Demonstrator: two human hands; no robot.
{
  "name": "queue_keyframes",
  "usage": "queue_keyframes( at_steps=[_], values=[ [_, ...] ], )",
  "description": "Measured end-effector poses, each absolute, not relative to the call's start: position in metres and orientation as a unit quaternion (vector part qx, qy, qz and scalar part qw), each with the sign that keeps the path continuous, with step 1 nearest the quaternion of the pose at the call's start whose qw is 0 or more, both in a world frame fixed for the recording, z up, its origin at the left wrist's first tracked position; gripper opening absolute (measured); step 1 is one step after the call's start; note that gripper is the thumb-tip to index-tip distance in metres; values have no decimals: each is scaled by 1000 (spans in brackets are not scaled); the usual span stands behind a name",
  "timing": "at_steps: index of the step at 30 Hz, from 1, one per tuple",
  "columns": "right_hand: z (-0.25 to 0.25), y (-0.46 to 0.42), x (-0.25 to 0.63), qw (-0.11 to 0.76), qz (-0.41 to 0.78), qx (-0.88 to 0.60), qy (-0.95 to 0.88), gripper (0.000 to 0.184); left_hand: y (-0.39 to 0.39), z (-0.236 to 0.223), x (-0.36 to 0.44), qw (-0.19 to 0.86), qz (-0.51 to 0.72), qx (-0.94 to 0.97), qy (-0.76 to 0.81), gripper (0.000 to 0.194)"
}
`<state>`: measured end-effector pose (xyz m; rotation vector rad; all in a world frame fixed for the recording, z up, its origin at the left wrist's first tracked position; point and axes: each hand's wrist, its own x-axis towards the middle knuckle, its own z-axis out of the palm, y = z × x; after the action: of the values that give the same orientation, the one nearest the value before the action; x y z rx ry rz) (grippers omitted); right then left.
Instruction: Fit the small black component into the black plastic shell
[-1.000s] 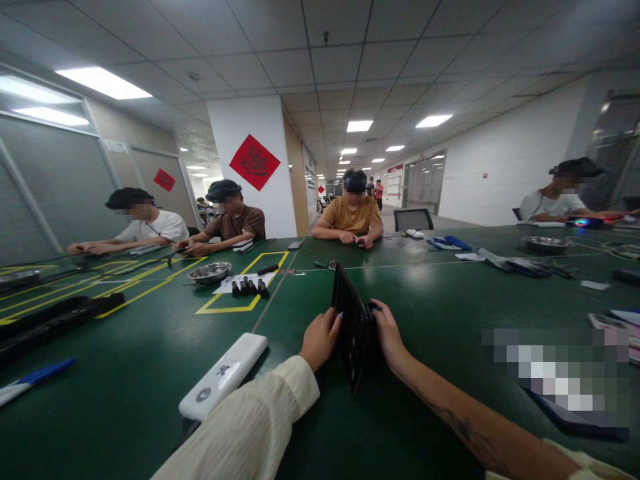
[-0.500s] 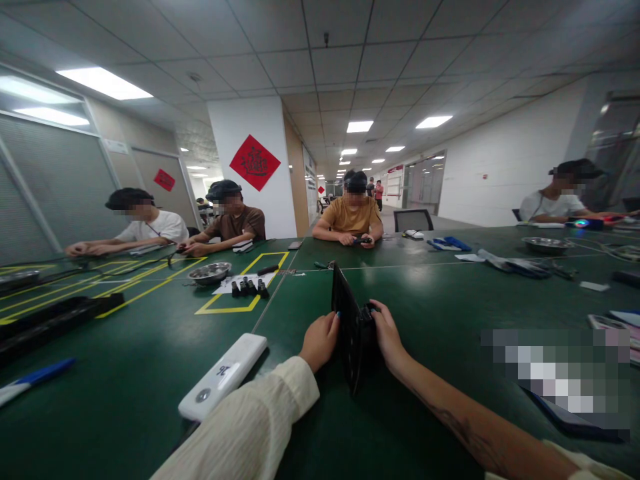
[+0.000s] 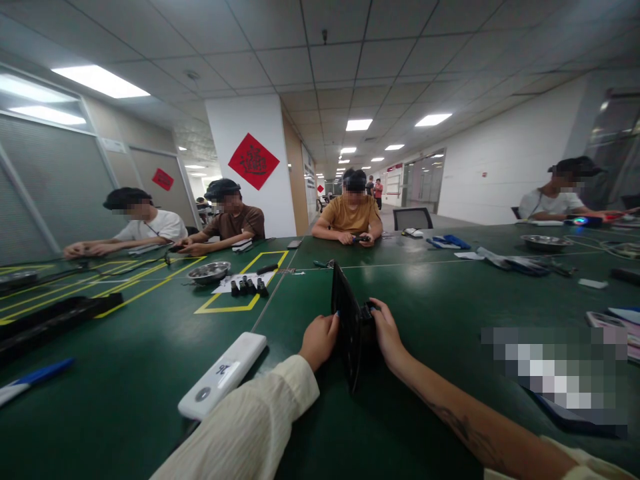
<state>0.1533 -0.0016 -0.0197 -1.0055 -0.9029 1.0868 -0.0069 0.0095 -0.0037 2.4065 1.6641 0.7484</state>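
Observation:
Between my hands a thin black panel (image 3: 348, 333) stands on edge, seen nearly side-on, over the green table (image 3: 430, 427). Fingers of my left hand (image 3: 320, 339) are closed on its left side. On the panel's right side sits a black block-like part (image 3: 369, 323), and my right hand (image 3: 387, 330) is wrapped round it from the right. The panel hides some of the fingertips, and its exact kind cannot be told. A white power bank (image 3: 223, 375) marked 26 lies left of my left forearm.
Several short black cylinders (image 3: 249, 287) and a metal bowl (image 3: 209, 272) stand by yellow tape at left. Pliers (image 3: 324, 264) lie beyond the panel. At right are another metal bowl (image 3: 546, 243) and plastic bags (image 3: 505, 260). Several people sit around the table, one straight across (image 3: 350, 217).
The view has shifted very slightly. Both hands keep their hold on the black panel and its block, with no clear movement.

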Motion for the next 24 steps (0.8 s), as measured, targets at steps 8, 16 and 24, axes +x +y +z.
queue_keyframes(
  at_steps=[8, 16, 24],
  values=[
    [-19, -1, 153, 650, 471, -443, -400, 40, 12, -7, -6, 72, 280, 790, 541, 32],
    [-16, -3, 153, 643, 469, -456, -398, 40, 10, -6, -7, 98, 271, 781, 554, 29],
    [-22, 1, 153, 640, 486, -441, -400, 42, 12, -8, -7, 60, 254, 790, 555, 30]
  ],
)
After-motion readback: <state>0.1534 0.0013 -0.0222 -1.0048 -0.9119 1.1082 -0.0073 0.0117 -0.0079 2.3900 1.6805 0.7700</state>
